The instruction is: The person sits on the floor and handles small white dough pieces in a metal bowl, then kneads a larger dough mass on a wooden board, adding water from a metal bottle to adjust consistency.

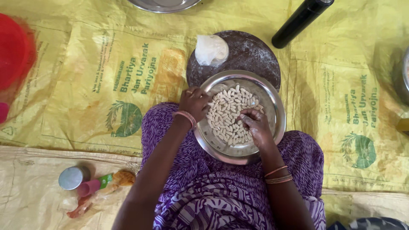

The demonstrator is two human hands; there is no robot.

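**A:** Where are the hands?

**B:** Both are at the steel plate (272,127), which rests on the person's lap over the purple patterned cloth (204,191). The left hand (194,102) sits on the plate's left rim, fingers curled over the edge and gripping it. The right hand (255,125) lies inside the plate, on the peanuts (228,115).

**A:** Is the right hand holding any?

**B:** Its fingers are bent loosely and pressed down among the pale kernels, fingertips touching them. Whether a kernel is actually pinched between them I cannot tell (the fingers hide that spot).

**A:** And the peanuts themselves?

**B:** They are spread in one layer across the middle of the plate, from the upper centre down toward the lower part, leaving the right side bare.

**A:** What lies around?

**B:** Just beyond the plate is a round dark board (251,53), partly tucked under its far rim, with a lump of white dough (211,49) on it. A black rolling pin (300,20) lies tilted at the upper right. Everything sits on yellow printed sacking (85,76). At the lower left is a small steel lid (71,177) beside a pink cup (88,188).
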